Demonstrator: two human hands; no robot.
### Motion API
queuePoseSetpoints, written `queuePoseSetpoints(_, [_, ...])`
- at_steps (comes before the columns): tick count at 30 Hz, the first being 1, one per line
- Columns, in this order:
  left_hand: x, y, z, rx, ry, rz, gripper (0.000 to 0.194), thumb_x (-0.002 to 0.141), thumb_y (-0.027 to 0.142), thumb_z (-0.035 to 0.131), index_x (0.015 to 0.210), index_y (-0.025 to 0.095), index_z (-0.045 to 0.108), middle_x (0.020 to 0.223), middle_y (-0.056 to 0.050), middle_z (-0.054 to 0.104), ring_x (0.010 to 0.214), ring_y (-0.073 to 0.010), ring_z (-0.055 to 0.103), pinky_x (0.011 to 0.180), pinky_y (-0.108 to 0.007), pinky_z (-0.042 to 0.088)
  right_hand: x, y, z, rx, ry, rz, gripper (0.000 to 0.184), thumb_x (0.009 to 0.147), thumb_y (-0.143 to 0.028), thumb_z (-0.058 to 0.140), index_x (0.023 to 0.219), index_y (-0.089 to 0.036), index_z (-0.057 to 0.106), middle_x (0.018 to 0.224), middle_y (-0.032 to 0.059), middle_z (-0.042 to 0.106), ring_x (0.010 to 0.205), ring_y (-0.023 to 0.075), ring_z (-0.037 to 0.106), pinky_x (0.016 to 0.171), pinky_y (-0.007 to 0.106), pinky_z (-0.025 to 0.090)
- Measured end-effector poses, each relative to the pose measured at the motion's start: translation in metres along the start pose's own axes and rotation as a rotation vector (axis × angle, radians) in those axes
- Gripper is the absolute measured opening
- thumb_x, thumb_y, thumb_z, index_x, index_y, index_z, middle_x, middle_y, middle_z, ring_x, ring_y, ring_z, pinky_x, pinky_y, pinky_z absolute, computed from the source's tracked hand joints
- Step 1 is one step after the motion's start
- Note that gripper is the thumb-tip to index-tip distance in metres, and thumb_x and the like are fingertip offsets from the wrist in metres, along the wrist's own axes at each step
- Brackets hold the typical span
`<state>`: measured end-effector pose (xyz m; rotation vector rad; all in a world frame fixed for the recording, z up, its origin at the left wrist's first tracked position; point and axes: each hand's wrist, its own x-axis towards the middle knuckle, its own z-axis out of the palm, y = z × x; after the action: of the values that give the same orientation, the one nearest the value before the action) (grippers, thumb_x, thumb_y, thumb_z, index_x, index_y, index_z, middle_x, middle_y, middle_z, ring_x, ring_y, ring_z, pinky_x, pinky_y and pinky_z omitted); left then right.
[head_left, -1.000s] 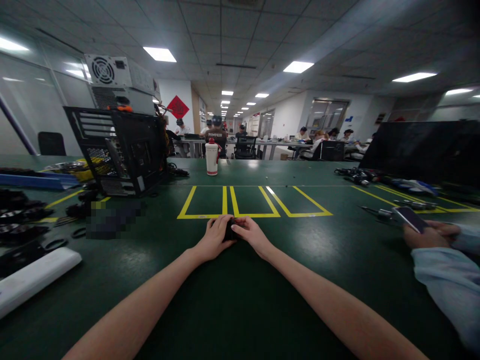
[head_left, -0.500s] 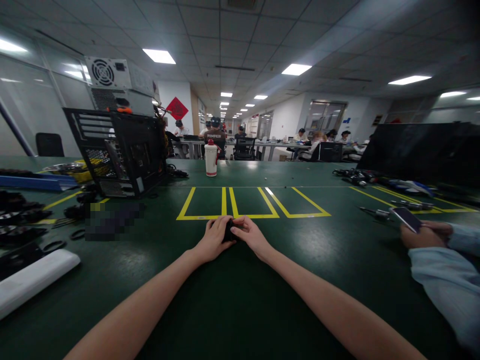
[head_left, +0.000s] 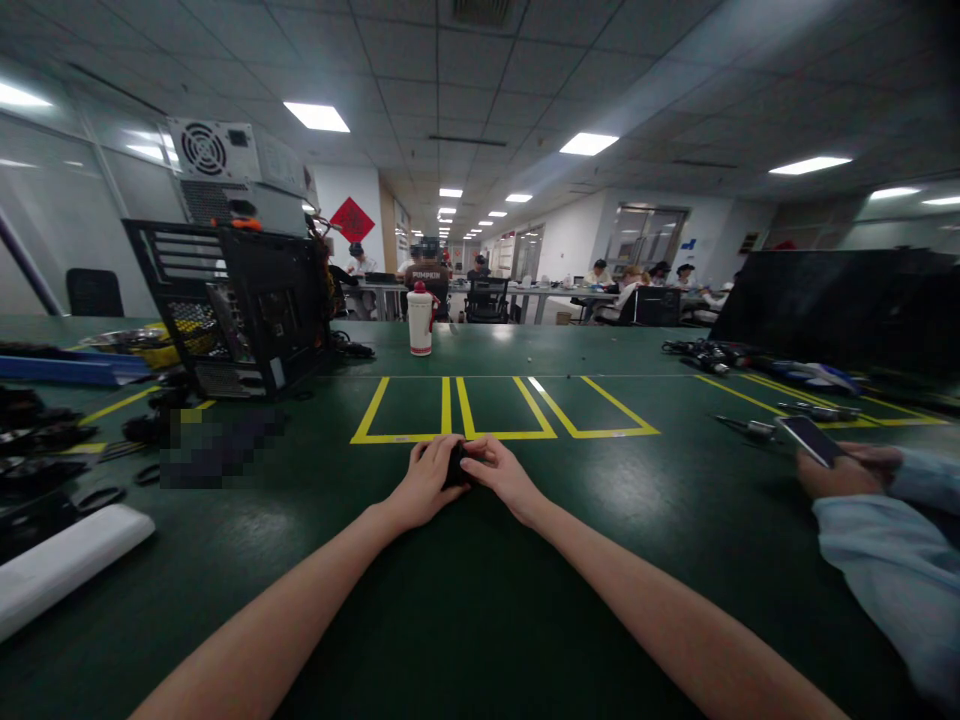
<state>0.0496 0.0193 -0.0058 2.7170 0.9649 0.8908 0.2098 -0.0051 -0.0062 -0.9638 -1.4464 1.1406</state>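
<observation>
A small black object [head_left: 455, 466] sits between my two hands at the middle of the green table [head_left: 465, 620]; most of it is covered, so its kind does not show. From the left, my left hand [head_left: 427, 483] wraps round it, fingers over the top and thumb low on the near side. My right hand [head_left: 504, 478] pinches at its right side with thumb and fingertips. Just beyond my fingers runs the yellow tape [head_left: 502, 436] that marks several boxes on the table.
To the left stand an open black computer case [head_left: 247, 310] with power supplies [head_left: 217, 150] on top, and a long white object [head_left: 82, 565]. A white bottle [head_left: 421, 322] is at the back. On the right, another person's hands [head_left: 840, 470] hold a phone [head_left: 808, 440] near a black monitor [head_left: 840, 310].
The whole view has shifted slightly. Both hands keep the same grip on the black object, with hardly any finger movement visible.
</observation>
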Motion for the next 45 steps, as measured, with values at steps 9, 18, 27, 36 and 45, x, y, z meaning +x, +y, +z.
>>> queuePoseSetpoints(9, [0.0, 0.001, -0.001, -0.002, -0.014, -0.003, 0.055, 0.073, 0.024, 0.053, 0.119, 0.022, 0.022, 0.12, -0.009, 0.037, 0.115, -0.0233, 0.032, 0.095, -0.044, 0.021, -0.004, -0.007, -0.002, 0.063, -0.107, 0.025, 0.035, 0.064, -0.022, 0.062, 0.097, -0.02, 0.048, 0.103, 0.0034, 0.051, 0.096, 0.0168, 0.051, 0.085, 0.035, 0.04])
queuePoseSetpoints(18, [0.0, 0.004, -0.004, -0.019, -0.018, -0.013, 0.056, 0.073, 0.025, 0.054, 0.119, 0.023, 0.022, 0.121, -0.008, 0.037, 0.114, -0.0233, 0.034, 0.096, -0.046, 0.019, 0.001, -0.001, 0.0, -0.02, 0.016, 0.004, 0.028, 0.069, -0.031, 0.057, 0.093, -0.02, 0.05, 0.097, 0.003, 0.054, 0.096, 0.0166, 0.049, 0.087, 0.036, 0.037])
queuePoseSetpoints(27, [-0.001, 0.001, -0.003, -0.019, -0.022, -0.009, 0.056, 0.073, 0.023, 0.054, 0.119, 0.022, 0.023, 0.121, -0.009, 0.037, 0.115, -0.0229, 0.033, 0.096, -0.044, 0.019, -0.006, -0.006, -0.001, 0.108, -0.103, 0.02, 0.034, 0.063, -0.016, 0.061, 0.093, -0.022, 0.048, 0.104, 0.0017, 0.05, 0.097, 0.0164, 0.051, 0.086, 0.035, 0.04])
queuePoseSetpoints(36, [0.001, -0.002, 0.003, 0.001, 0.01, -0.003, 0.057, 0.071, 0.024, 0.056, 0.118, 0.022, 0.023, 0.12, -0.009, 0.038, 0.114, -0.0236, 0.034, 0.095, -0.045, 0.021, -0.001, -0.004, 0.0, -0.014, 0.006, -0.014, 0.023, 0.068, -0.028, 0.057, 0.089, -0.021, 0.05, 0.093, 0.0016, 0.053, 0.092, 0.0157, 0.05, 0.082, 0.034, 0.04])
queuePoseSetpoints(45, [0.0, 0.002, -0.003, -0.017, -0.022, -0.006, 0.055, 0.073, 0.023, 0.053, 0.119, 0.023, 0.023, 0.12, -0.009, 0.037, 0.115, -0.0228, 0.033, 0.096, -0.045, 0.02, -0.007, -0.011, -0.002, 0.107, -0.138, 0.005, 0.034, 0.063, -0.02, 0.062, 0.094, -0.021, 0.048, 0.102, 0.0019, 0.051, 0.098, 0.0171, 0.05, 0.087, 0.036, 0.039])
